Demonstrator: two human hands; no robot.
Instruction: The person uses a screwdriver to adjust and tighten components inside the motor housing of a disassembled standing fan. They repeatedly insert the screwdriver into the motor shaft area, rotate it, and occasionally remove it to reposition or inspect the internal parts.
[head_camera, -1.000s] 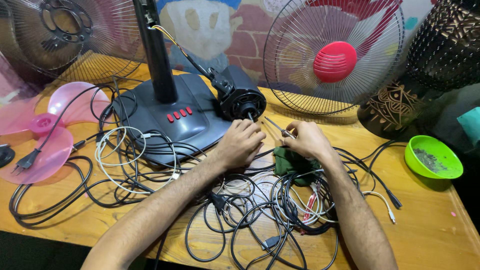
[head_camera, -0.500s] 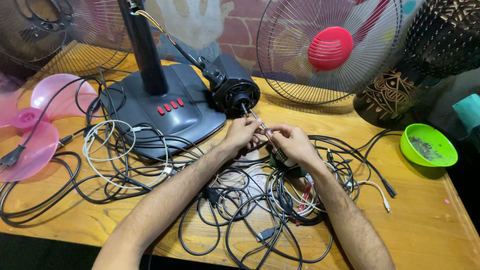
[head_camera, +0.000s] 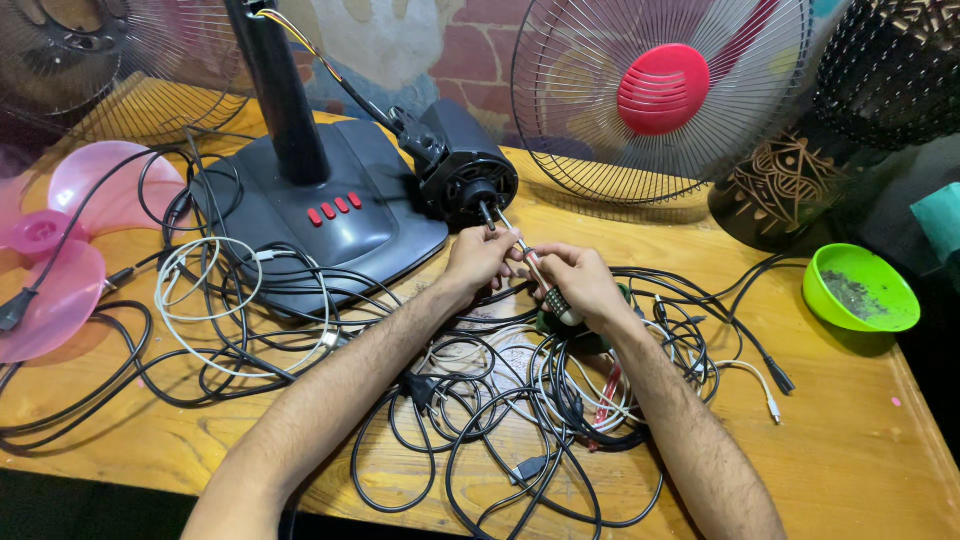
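1. Head view: the left hand (head_camera: 482, 258) and the right hand (head_camera: 575, 280) meet just in front of the black fan motor (head_camera: 465, 172), which lies on its side on the wooden worktop (head_camera: 850, 420).
2. Both hands are closed on a screwdriver (head_camera: 535, 272). The right hand wraps its ribbed handle; the left hand's fingertips pinch the thin metal shaft nearer the tip.
3. The screwdriver slants up and left, its tip at the centre of the motor's round front face. Whether the tip is seated in a screw cannot be told.
4. The motor hangs by wires from the dark pole (head_camera: 280, 95), which rises from the grey fan base (head_camera: 330, 225). The base carries a row of red buttons (head_camera: 335, 209).
5. Under and around both forearms lies a tangle of black and white cables (head_camera: 500, 420), with a small green part (head_camera: 585, 335) just under the right hand.
6. A wire guard (head_camera: 655, 95) with a red hub stands upright behind the hands, leaning at the back of the worktop.
7. A pink blade (head_camera: 60, 255) lies at the left edge.
8. A green bowl (head_camera: 860, 290) sits well to the right, near a dark patterned vase (head_camera: 775, 195).
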